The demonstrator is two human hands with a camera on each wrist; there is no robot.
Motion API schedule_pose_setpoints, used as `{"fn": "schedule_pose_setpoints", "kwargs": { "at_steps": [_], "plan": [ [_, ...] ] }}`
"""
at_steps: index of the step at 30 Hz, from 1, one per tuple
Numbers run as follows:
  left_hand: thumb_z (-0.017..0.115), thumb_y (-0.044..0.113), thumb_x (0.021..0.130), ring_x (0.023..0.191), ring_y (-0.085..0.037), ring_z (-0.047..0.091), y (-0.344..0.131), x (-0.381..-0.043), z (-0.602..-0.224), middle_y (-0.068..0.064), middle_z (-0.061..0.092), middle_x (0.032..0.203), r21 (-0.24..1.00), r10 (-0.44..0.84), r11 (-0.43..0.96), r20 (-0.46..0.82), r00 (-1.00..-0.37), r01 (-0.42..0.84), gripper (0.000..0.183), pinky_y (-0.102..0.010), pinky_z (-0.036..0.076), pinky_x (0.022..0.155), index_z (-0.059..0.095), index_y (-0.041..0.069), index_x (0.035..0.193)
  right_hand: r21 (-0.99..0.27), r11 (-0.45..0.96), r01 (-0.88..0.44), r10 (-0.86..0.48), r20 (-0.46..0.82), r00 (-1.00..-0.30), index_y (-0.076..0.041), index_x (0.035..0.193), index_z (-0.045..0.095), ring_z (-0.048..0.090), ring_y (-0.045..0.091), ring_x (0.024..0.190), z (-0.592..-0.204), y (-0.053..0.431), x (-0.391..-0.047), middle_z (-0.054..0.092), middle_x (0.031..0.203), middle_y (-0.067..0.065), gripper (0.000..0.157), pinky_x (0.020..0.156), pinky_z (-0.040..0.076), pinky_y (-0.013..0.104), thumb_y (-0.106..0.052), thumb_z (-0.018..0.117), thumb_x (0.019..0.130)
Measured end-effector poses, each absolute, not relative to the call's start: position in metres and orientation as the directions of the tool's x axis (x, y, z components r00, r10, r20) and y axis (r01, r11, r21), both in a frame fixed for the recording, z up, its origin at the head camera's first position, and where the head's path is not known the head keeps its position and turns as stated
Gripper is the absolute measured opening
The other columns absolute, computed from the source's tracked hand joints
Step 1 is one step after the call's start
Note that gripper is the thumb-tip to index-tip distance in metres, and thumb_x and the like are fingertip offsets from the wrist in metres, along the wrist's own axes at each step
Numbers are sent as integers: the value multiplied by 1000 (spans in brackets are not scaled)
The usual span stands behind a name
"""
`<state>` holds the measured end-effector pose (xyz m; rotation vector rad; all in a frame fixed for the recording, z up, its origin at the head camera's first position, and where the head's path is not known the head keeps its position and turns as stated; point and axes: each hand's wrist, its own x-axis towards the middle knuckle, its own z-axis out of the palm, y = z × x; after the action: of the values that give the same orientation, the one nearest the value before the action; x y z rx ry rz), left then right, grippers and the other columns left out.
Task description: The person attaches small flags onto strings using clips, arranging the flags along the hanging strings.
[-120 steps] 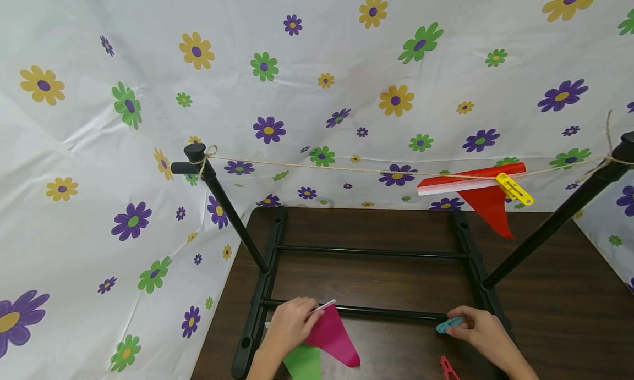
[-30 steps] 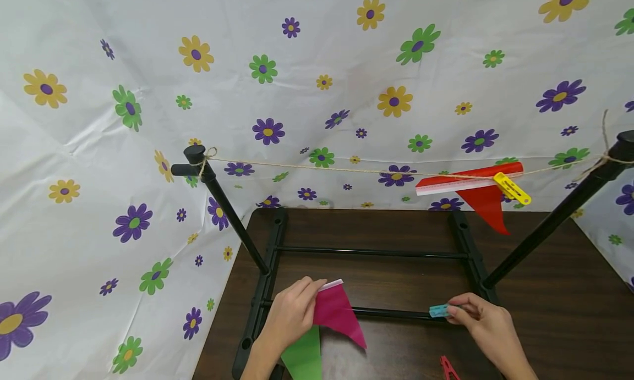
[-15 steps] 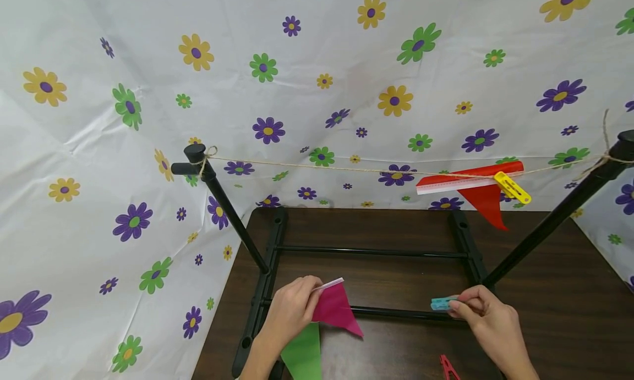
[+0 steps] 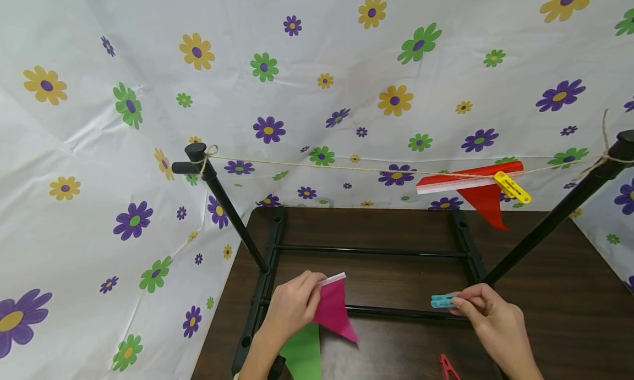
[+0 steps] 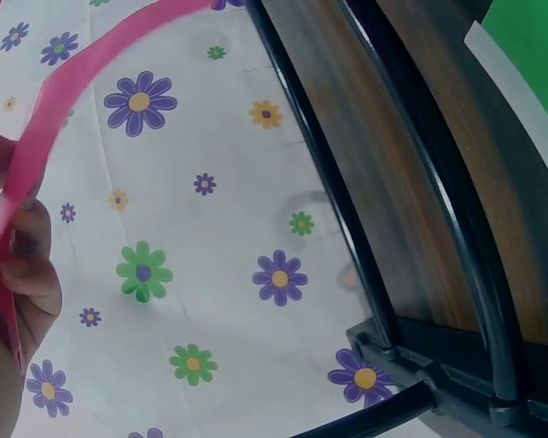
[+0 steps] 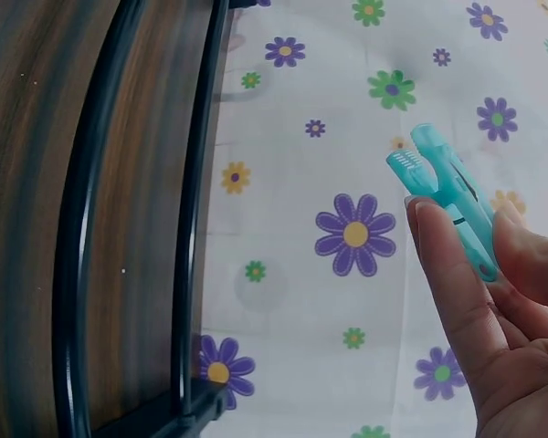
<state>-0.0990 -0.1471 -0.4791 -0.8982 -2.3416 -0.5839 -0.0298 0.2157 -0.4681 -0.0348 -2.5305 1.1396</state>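
My left hand (image 4: 293, 304) pinches a magenta pennant flag (image 4: 334, 309) by its white-edged top, and the cloth hangs down to a point. In the left wrist view the pink flag (image 5: 38, 137) curves away from the fingers. On the right, my right hand (image 4: 495, 319) holds a light blue clothespin (image 4: 443, 301) between thumb and fingers. Its jaws stand apart in the right wrist view, where the clothespin (image 6: 452, 196) points up and left. A red pennant (image 4: 482, 196) hangs folded over the string (image 4: 317, 166), with a yellow clothespin (image 4: 512, 187) clamped on it.
A black frame with a left post (image 4: 228, 212) and a right post (image 4: 555, 215) stands on the dark wooden table (image 4: 569, 292). A green pennant (image 4: 303, 353) lies below the left hand. A red clothespin (image 4: 448, 367) is near the front edge. Behind hangs a flowered cloth (image 4: 297, 99).
Both hands have risen slightly from the table, carrying the magenta flag and the blue clothespin. The clothespin has turned to point left. The flag hangs more steeply now.
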Motion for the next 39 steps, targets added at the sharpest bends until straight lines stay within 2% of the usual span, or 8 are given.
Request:
{"fn": "schedule_pose_setpoints", "kwargs": {
  "at_steps": [6, 12, 17, 21, 28, 33, 36, 39],
  "plan": [
    [73, 2, 87, 69, -9, 63, -147, -99, -473, -1, 70, 92, 190, 474, 694, 605, -639, 695, 25, -23, 55, 58, 69, 8, 111, -730, 668, -140, 220, 374, -901, -2, 93, 65, 66, -10, 66, -462, 212, -27, 78, 87, 14, 20, 51, 47, 12, 10, 79, 84],
    [80, 5, 88, 71, -11, 63, -149, -104, -468, -2, 73, 91, 150, 476, 701, 629, -615, 697, 24, -24, 54, 59, 70, 8, 110, -755, 635, -166, 306, 443, -843, 0, 92, 67, 65, -13, 66, -455, 211, -24, 75, 86, -15, 25, 37, 33, 19, 19, 78, 79],
    [87, 10, 83, 62, -8, 55, -149, -107, -467, 2, 70, 80, 139, 459, 688, 677, -576, 712, 21, -18, 46, 52, 73, 9, 99, -768, 613, -185, 342, 469, -815, 2, 91, 68, 65, -12, 65, -448, 209, -22, 75, 79, -13, 22, 44, 41, 11, 19, 78, 79],
    [90, 13, 79, 57, -6, 49, -150, -108, -466, 5, 65, 71, 131, 445, 682, 707, -550, 720, 20, -14, 39, 49, 72, 10, 89, -778, 593, -209, 355, 485, -799, 6, 88, 68, 66, -11, 64, -441, 207, -21, 65, 84, -34, 27, 56, 50, 9, 27, 77, 74],
    [86, 19, 85, 51, -4, 46, -153, -111, -459, 5, 63, 65, 127, 454, 658, 720, -525, 743, 17, -12, 34, 48, 72, 10, 85, -768, 588, -252, 342, 519, -783, 6, 86, 67, 67, -9, 64, -433, 204, -17, 65, 91, -35, 29, 55, 50, 10, 30, 75, 72],
    [70, 20, 99, 59, -9, 63, -154, -112, -452, 0, 74, 79, 119, 461, 657, 718, -521, 745, 14, -20, 50, 52, 75, 7, 95, -747, 607, -271, 330, 547, -770, 7, 85, 66, 66, -11, 65, -425, 201, -14, 64, 94, -36, 33, 59, 51, 9, 33, 75, 69],
    [68, 12, 96, 66, -12, 71, -154, -112, -447, -4, 77, 88, 121, 464, 653, 716, -521, 748, 12, -26, 57, 57, 75, 5, 103, -739, 597, -314, 322, 578, -750, 10, 85, 66, 67, -11, 67, -421, 200, -11, 65, 97, -33, 36, 61, 52, 10, 38, 73, 65],
    [71, 6, 89, 64, -12, 69, -154, -113, -441, -5, 76, 87, 132, 464, 642, 717, -520, 755, 18, -25, 57, 55, 73, 3, 107, -732, 579, -360, 313, 607, -730, 13, 86, 65, 68, -9, 70, -417, 200, -9, 68, 101, -29, 36, 63, 52, 10, 41, 71, 64]
  ]
}}
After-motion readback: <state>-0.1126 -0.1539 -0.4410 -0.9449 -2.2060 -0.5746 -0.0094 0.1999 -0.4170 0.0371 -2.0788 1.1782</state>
